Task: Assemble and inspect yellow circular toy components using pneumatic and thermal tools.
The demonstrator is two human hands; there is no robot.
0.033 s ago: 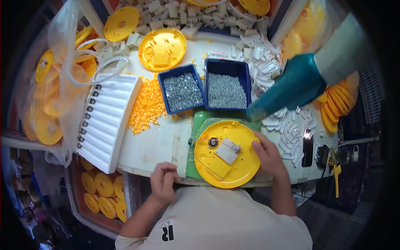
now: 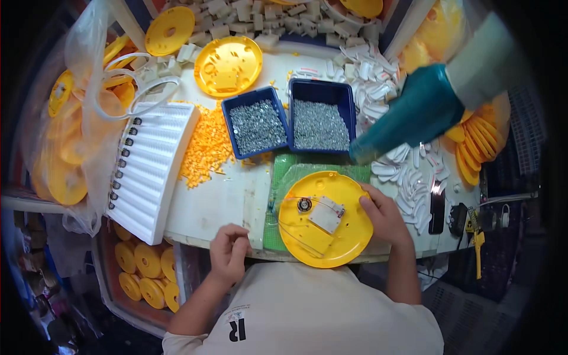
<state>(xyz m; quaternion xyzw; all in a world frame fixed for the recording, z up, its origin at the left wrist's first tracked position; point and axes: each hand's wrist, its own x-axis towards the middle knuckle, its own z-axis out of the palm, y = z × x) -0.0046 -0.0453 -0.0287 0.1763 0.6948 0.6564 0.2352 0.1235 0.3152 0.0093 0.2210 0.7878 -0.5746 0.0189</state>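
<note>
Slightly rightward goes the yellow disc [image 2: 325,251] since the earlier frame, and the left hand [image 2: 229,251] sits a little farther from it with its fingers more drawn in; the dark wire tip that poked past the disc's left rim no longer shows there. The whole view has slipped a touch too, so the bins and heaps sit slightly higher.

The disc lies at the lower centre, partly over a green mat [image 2: 273,239] at the near edge of the surface [image 2: 204,216]. Being round, it has no long axis. On it sit a white box [image 2: 326,215] and, just left of that, a round black part [image 2: 305,205] with thin wires.

The right hand [image 2: 384,216] is nearer: its fingers are clamped on the disc's right rim, thumb on top. The left hand is apart from the disc, which lies to its right and slightly up the frame. Its fingers are curled in together; whether they hide anything small, I cannot tell.

Two blue bins [image 2: 322,92] of small metal pieces stand above the disc. A blurred teal object [image 2: 423,106] reaches in from the upper right, its tip between the right bin and white curved pieces [image 2: 411,189].
</note>
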